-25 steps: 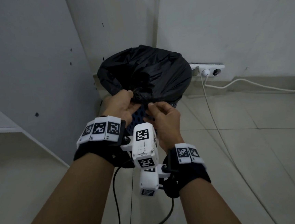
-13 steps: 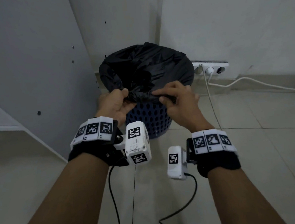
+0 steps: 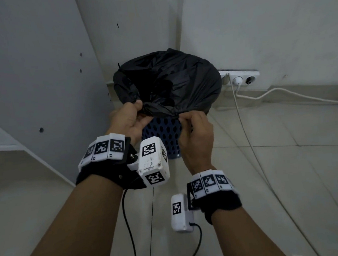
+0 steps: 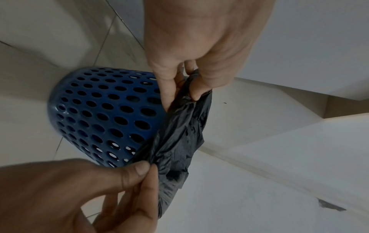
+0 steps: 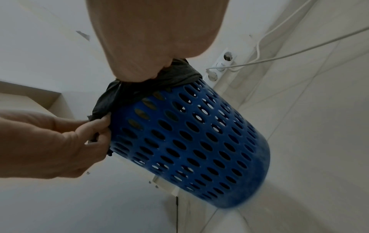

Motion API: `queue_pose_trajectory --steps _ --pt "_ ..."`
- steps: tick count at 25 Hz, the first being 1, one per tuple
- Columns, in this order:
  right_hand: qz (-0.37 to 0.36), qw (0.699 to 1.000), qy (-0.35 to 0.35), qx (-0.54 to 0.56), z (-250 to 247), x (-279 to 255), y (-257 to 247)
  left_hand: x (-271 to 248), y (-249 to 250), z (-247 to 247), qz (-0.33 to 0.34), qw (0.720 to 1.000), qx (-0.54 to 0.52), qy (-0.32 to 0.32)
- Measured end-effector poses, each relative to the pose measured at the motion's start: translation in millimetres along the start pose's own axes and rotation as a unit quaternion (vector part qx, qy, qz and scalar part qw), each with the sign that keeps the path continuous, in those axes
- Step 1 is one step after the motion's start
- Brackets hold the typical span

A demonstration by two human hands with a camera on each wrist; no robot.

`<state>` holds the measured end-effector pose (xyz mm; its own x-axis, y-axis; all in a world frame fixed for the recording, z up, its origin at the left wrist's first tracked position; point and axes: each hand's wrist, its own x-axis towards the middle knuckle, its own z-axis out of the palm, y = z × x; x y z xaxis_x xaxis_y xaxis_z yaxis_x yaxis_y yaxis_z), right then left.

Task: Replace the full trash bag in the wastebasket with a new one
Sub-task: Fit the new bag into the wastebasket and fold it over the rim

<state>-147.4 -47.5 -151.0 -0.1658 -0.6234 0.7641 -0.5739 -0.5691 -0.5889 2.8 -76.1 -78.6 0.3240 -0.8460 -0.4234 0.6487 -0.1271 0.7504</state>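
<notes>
Black plastic trash bag (image 3: 170,84) lines a blue perforated wastebasket (image 3: 164,132), its mouth open and crumpled, folded over the far rim. Near edge is gathered into a bunch above the basket's front wall. Wastebasket stands upright on the tiled floor (image 3: 290,168) in a wall corner.

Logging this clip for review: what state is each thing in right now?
Trash bag: in the basket, mouth open, near edge bunched.
Wastebasket: upright on the floor, bag-lined.
Left hand: pinches the bag's edge.
Right hand: pinches the bag's edge.
Power strip: one plug in.
</notes>
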Motion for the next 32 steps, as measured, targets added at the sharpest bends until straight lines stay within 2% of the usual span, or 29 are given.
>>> queue_pose_trajectory --steps 3,4,5,7,8,9,11,14,16,18,21,23,26,27,30,32 --pt "0.038 0.998 0.045 0.025 3 -6 -13 -1 0 0 0.003 1.0 0.004 0.003" --pt "0.07 0.995 0.054 0.047 4 -8 -18 -1 0 -1 0.003 1.0 0.002 0.003" --pt "0.133 0.986 0.063 0.084 4 -8 -24 0 0 -2 0.002 1.0 -0.002 0.002" --pt "0.308 0.929 0.07 0.192 3 -2 -36 -2 1 -3 0.002 1.0 -0.004 0.004" --pt "0.378 0.893 0.072 0.232 3 3 -39 -2 1 -3 0.005 1.0 0.001 0.01" --pt "0.422 0.87 0.071 0.245 3 9 -41 -2 2 -3 0.007 1.0 0.008 0.015" --pt "0.483 0.83 0.081 0.267 3 22 -43 -3 2 -3 0.003 1.0 0.014 0.016" --pt "0.551 0.751 0.11 0.346 5 31 -41 -3 1 0 -0.012 0.996 0.075 0.037" --pt "0.564 0.735 0.095 0.364 6 30 -43 -5 -1 3 -0.02 0.993 0.107 0.053" --pt "0.566 0.731 0.071 0.374 6 26 -42 -11 -1 7 -0.031 0.994 0.093 0.047" --pt "0.557 0.739 0.034 0.378 4 24 -38 -16 0 11 -0.045 0.994 0.103 0.015" --pt "0.548 0.746 0.001 0.378 3 23 -39 -14 -3 14 -0.029 0.991 0.134 -0.001" --pt "0.539 0.757 -0.052 0.364 -1 22 -41 -12 -5 17 0.005 0.993 0.119 0.024" --pt "0.528 0.779 -0.065 0.331 -2 24 -41 -12 -4 16 0.011 0.994 0.101 0.036" --pt "0.429 0.892 -0.066 0.128 -8 42 -42 -8 -6 14 0.011 0.997 0.062 0.041" --pt "0.361 0.929 -0.077 -0.008 -12 59 -39 -6 -7 14 0.006 0.997 0.061 0.036"
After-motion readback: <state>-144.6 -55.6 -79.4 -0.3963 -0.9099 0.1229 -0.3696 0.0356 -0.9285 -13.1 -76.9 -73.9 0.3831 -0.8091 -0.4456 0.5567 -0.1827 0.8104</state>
